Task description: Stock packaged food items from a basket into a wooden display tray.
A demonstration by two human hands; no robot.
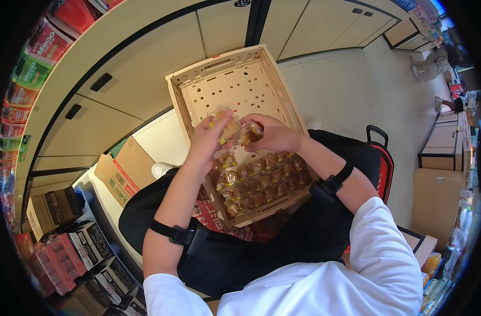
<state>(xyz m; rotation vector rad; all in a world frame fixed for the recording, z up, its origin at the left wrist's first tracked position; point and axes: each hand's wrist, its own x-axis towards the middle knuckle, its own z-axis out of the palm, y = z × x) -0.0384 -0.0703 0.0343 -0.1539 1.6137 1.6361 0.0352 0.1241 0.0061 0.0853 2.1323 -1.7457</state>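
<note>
My left hand [207,140] grips a clear-wrapped pastry [228,125] with a yellow patch on its wrapper. Close beside it, my right hand [274,134] has its fingers around a second wrapped pastry [251,133], browner in tone. Both are held above a beige plastic crate [224,85] with holes in its floor. Rows of small wrapped brown pastries [260,179] fill the part of the crate nearest me. The crate stands between my legs, its far floor bare.
Cabinets with black handles [101,81] run along the left and far side. An open cardboard box [124,170] lies left of my knee. Stacked cartons [94,245] stand lower left, a red case with a black handle [384,170] at right. Another person [438,63] is far right.
</note>
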